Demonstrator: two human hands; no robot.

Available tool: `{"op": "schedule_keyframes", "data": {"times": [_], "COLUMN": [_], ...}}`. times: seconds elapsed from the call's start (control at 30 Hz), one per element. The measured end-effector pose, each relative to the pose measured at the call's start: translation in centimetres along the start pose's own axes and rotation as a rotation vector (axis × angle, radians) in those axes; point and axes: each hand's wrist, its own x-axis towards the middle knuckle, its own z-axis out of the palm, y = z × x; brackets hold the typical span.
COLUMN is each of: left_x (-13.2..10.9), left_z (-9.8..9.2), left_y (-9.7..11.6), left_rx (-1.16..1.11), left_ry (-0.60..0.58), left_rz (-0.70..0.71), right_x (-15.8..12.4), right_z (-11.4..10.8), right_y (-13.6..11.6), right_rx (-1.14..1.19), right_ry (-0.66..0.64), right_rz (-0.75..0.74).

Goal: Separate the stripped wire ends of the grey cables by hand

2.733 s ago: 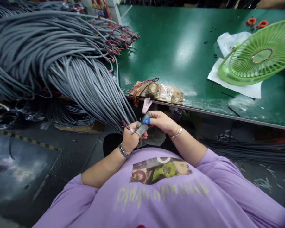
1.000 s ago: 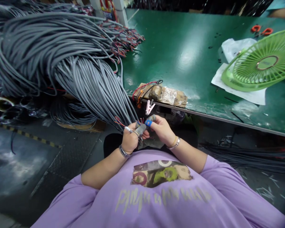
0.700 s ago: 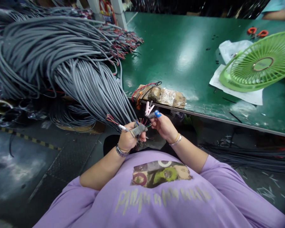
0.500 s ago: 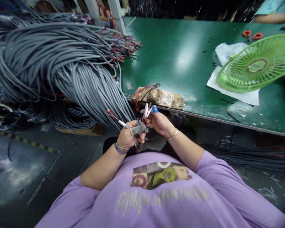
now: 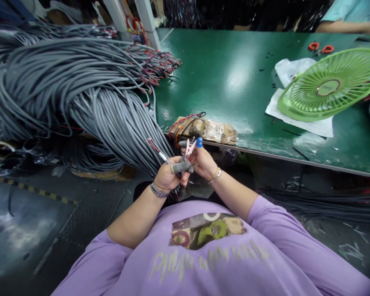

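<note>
My left hand (image 5: 169,174), with a grey cover on its thumb, is closed around a grey cable (image 5: 164,158). One cable end with red and other thin wires (image 5: 153,144) points up to the left. More thin coloured wires fan out beyond the thumb. Close beside it, my right hand (image 5: 206,162) has blue tape on its thumb and a grey cover on another fingertip. Between these digits is a small pale pink clip (image 5: 189,148), its lower end overlapping the fanned wires. Whether it grips them is hidden.
A large bundle of grey cables (image 5: 111,119) hangs over the left of the green bench (image 5: 209,74). A taped board with wires (image 5: 216,130) lies at the bench edge. To the right are a green fan (image 5: 329,88) and orange-handled pliers (image 5: 320,48). A person's arm (image 5: 345,27) is behind.
The pink clip has come down to the fanned wires and now overlaps them. Both hands stay close together; the view has shifted slightly.
</note>
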Motion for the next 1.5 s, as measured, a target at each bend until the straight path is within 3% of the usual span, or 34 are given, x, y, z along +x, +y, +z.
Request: {"op": "schedule_keyframes", "data": {"times": [0.1,0.5,0.7,0.9,1.0,1.13,1.27,1.5], "left_x": [0.2,0.4,0.3,-1.3,-2.0,-2.0,-1.7,-0.9], "left_z": [-0.2,-0.2,-0.3,0.3,0.9,1.5,1.5,1.4], "left_y": [-0.3,-0.3,-0.4,-0.8,-1.1,-1.2,-0.9,-0.7], "left_rx": [-0.012,-0.035,-0.057,-0.024,0.014,0.032,0.013,-0.004], "left_ry": [0.004,0.005,0.02,0.062,0.122,0.196,0.202,0.229], "left_rz": [0.004,-0.003,0.003,0.041,0.089,0.137,0.158,0.14], "right_x": [-0.1,-0.2,-0.3,-1.2,-1.7,-1.9,-1.4,-0.2], "right_z": [0.5,1.1,0.8,0.1,-0.2,-0.3,-0.7,-0.4], "right_y": [-0.4,-0.6,-0.6,-1.2,-1.5,-1.3,-0.7,-0.5], "right_rx": [0.055,0.059,0.147,0.151,0.119,-0.004,-0.118,-0.021], "right_ry": [0.014,0.048,-0.023,-0.149,-0.155,-0.088,-0.027,-0.059], "right_rz": [0.051,-0.017,0.048,0.122,0.101,-0.042,-0.148,-0.037]}}
